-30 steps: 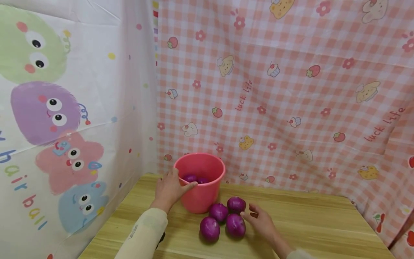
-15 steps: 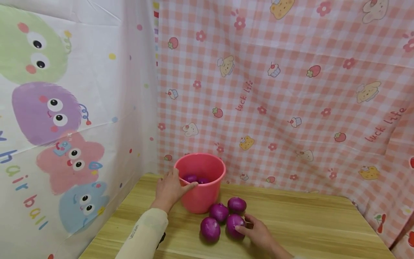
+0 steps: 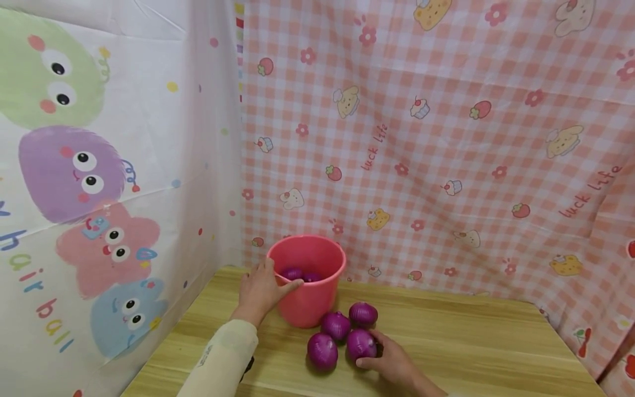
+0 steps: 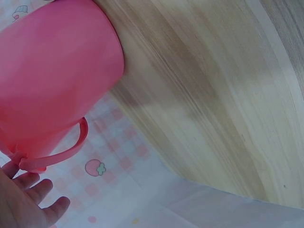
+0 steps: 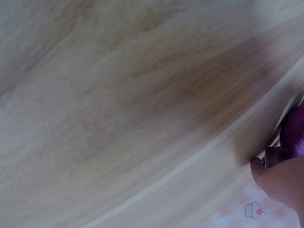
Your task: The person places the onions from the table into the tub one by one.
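Observation:
A pink bucket [image 3: 307, 300] stands upright at the back left of the table, with purple onions [image 3: 292, 273] partly visible inside. My left hand [image 3: 259, 292] holds its rim on the near left side, thumb along the edge. The left wrist view shows the bucket's handle [image 4: 61, 154] hanging by those fingers [image 4: 40, 191]. In front of the bucket, my right hand [image 3: 392, 361] grips the nearer right onion [image 3: 361, 345], thumb on its near side and fingers behind it. Beside it lie a front left onion [image 3: 322, 352], a middle onion [image 3: 335, 326] and a back onion [image 3: 363, 314].
The wooden table [image 3: 461, 336] extends to the right of the onions. A pink checked cloth [image 3: 421, 220] hangs along its back edge, and a white cloth with cartoon figures [image 3: 198, 165] hangs on the left.
My right hand has moved from beside the back onion toward me, and its thumb and fingers have closed round the nearer right onion. The left hand and bucket have stayed put.

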A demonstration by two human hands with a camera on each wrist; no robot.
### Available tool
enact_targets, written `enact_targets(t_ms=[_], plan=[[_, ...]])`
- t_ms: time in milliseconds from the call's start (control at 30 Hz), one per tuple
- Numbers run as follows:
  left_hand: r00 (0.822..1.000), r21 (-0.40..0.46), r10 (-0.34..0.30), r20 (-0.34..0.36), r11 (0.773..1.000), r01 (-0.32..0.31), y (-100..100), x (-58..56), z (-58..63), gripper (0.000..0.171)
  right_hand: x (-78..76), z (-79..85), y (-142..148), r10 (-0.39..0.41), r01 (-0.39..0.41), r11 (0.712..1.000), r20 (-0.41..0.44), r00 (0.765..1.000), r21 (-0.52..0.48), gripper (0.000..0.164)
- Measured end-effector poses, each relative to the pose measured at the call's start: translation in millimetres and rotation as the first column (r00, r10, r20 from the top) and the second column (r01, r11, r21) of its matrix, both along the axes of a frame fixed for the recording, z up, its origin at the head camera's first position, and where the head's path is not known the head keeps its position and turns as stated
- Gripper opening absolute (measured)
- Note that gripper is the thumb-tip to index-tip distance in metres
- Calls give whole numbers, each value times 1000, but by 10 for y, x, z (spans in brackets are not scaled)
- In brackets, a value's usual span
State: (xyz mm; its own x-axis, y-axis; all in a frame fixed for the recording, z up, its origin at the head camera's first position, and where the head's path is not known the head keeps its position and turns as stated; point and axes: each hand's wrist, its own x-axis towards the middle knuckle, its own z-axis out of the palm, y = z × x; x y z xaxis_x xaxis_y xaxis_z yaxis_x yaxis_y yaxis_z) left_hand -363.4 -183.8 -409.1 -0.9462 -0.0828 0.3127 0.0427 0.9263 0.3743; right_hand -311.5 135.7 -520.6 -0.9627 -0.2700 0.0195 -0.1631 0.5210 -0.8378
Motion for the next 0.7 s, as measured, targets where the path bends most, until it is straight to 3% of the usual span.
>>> enact_targets(t_ms=[400,700], plan=[[1000,5,-4,-4,1000,4,0,3,-18,103,16,-10,-6,-33,34,999,25,999,-9,85],[1000,4,-7,-10,1000,7,-3,10,-2,104,7,26,-50,-74,73,993,-3,997,-91,83]])
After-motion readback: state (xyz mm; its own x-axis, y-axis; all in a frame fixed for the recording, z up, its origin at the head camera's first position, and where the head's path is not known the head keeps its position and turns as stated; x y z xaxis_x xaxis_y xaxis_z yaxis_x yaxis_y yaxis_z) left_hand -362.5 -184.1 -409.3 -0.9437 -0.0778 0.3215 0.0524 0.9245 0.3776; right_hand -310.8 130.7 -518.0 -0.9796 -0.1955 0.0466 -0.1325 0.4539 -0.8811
